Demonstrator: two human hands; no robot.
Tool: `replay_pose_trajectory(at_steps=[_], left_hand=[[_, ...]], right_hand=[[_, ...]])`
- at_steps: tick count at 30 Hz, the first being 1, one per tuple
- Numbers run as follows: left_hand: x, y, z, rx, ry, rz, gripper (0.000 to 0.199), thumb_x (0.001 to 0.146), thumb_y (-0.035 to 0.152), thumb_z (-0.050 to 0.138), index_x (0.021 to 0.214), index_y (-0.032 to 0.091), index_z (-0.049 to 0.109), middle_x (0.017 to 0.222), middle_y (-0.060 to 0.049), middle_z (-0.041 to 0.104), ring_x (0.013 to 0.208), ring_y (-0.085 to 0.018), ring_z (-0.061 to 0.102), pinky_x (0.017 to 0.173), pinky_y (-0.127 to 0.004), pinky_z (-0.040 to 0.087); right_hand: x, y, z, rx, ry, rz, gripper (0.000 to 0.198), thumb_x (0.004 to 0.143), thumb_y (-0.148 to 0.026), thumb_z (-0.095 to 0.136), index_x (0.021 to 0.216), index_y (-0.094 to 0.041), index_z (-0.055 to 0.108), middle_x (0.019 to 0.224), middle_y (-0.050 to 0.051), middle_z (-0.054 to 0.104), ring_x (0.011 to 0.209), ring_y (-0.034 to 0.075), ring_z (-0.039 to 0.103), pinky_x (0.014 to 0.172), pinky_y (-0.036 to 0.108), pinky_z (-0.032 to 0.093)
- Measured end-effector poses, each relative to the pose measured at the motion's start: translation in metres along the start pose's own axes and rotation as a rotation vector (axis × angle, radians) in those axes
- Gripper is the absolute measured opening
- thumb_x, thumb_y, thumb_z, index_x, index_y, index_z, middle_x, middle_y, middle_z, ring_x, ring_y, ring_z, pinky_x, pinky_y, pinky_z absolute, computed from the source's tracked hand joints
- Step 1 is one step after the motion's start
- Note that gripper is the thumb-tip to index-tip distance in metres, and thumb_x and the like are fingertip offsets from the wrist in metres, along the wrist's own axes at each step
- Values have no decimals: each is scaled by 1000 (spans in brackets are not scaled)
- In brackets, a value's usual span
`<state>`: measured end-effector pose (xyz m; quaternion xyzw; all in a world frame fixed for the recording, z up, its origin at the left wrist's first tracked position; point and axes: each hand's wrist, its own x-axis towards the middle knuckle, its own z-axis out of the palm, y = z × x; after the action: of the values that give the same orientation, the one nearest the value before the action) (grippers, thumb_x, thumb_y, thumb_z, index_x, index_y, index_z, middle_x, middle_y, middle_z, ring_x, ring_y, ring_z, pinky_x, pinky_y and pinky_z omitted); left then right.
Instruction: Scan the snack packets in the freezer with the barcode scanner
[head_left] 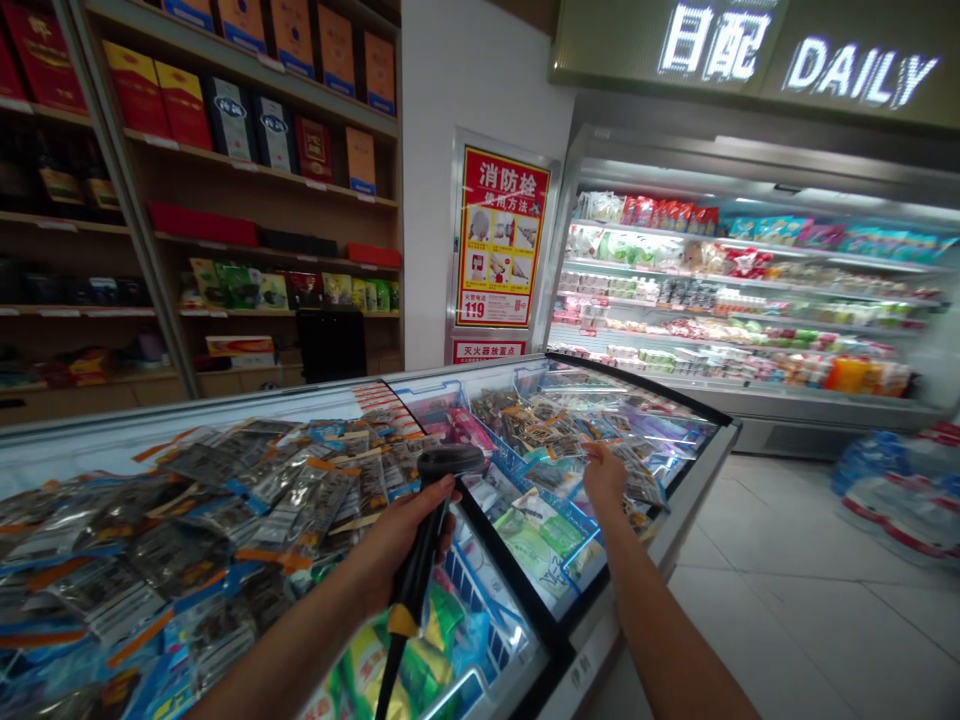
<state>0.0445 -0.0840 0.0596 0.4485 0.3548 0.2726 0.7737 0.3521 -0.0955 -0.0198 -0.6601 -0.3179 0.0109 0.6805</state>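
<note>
My left hand (412,530) is wrapped around the black handle of a barcode scanner (421,560), whose head points forward and right over the chest freezer (559,655). A cord runs down from the scanner's yellow-banded end. My right hand (606,478) reaches to the freezer's right side, its fingers pinched at the edge of a flat plastic packet (634,465) with orange trim. Similar packets (544,430) lie around it. A large heap of orange and blue-edged packets (300,480) spreads to the left of my left hand.
Under the glass, blue baskets (506,455) hold coloured bags, with a green bag (544,530) below my right hand. Shelves of boxes (240,125) stand behind on the left. An open refrigerated case (742,300) is at the right, with shrink-wrapped bottles (900,510) on the floor.
</note>
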Motion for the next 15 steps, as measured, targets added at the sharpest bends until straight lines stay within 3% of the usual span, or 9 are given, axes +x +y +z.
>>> replay_pose_trajectory(at_steps=[2,4,7,11,15], left_hand=[[6,4,0,-4,-11,41,29,65,40,58,73,13,53,52,0,53,42,-6,48,38,-15,36],[14,10,5,-4,-19,100,29,65,41,58,69,14,51,51,1,53,41,-6,46,38,-16,36],[32,18,18,22,-61,198,31,64,43,57,62,13,48,49,1,51,39,-6,45,37,-16,34],[54,11,31,7,-129,221,32,65,45,55,63,14,47,49,2,51,40,-6,45,39,-17,34],[62,-6,30,66,-125,101,34,64,47,55,63,14,46,51,0,53,41,-7,47,39,-17,33]], right_hand=[[-9,-3,5,-99,-63,-41,13,57,-16,52,61,-23,62,68,1,61,82,22,53,75,33,35],[-20,-4,13,-133,-232,-51,9,53,-16,60,59,-24,60,65,1,60,81,22,53,72,31,36],[-31,-3,24,-150,-370,-80,22,45,-9,64,61,-24,60,66,0,60,79,20,52,70,29,35],[-25,-12,36,-131,-261,-93,19,51,-10,56,65,-22,61,60,-1,57,64,16,50,64,27,35],[-9,-15,45,169,-113,100,12,62,-22,46,59,-20,57,49,-4,51,51,13,46,49,24,33]])
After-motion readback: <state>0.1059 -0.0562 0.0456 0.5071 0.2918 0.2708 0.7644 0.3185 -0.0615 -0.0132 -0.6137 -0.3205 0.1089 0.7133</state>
